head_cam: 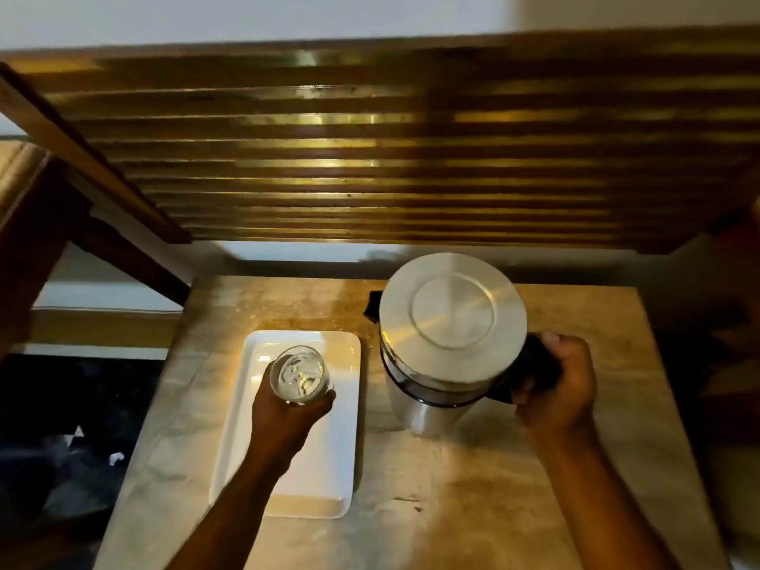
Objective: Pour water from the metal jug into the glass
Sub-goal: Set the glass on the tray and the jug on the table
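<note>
A clear glass (pixel 299 374) stands upright over the white tray (pixel 329 458), seen from above. My left hand (pixel 288 413) wraps around its near side. To the right stands the metal jug (pixel 446 331), upright on the table with its round steel lid closed and a black spout pointing back left. My right hand (pixel 559 388) grips the jug's black handle on its right side. The jug's base is partly hidden by its own body. I cannot tell how much water the glass holds.
The stone-look table (pixel 473 487) carries the tray at left and the jug at right. A slatted wooden panel (pixel 370 166) rises behind the table. A wooden frame (pixel 49 207) stands at left, with a dark floor area below it.
</note>
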{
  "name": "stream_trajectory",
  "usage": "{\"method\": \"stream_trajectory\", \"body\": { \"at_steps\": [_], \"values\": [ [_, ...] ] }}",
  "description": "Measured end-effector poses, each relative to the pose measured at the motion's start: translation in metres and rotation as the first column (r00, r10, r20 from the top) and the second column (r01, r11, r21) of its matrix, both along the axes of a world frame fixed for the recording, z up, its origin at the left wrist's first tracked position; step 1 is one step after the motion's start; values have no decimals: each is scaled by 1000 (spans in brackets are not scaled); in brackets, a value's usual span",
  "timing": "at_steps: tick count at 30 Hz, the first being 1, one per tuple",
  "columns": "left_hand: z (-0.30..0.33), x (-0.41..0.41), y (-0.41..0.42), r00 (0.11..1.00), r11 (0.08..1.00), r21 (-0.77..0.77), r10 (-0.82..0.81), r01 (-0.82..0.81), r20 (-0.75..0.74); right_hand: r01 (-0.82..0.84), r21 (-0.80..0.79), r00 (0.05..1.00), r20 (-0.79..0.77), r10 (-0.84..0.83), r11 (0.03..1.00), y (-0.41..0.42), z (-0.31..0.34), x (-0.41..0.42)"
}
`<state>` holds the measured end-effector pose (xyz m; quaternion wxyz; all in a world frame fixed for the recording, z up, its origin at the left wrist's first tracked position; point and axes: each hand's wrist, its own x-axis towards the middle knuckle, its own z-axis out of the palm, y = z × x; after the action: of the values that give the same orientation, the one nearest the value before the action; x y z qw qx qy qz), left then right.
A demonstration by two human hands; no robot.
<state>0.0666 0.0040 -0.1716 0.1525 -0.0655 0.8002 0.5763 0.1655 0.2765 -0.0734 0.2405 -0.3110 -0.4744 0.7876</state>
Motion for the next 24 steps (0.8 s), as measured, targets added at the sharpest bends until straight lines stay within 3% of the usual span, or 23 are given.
{"method": "stream_trajectory", "body": {
  "at_steps": [19,24],
  "values": [
    [-54,17,-15,997,994,-90,64,-67,-34,-122,-6,992,18,122,993,-16,-58,-7],
    [-55,11,-16,996,991,-133,-13,1,-87,-220,142,974,-20,225,965,-13,-60,-3]
  ]
}}
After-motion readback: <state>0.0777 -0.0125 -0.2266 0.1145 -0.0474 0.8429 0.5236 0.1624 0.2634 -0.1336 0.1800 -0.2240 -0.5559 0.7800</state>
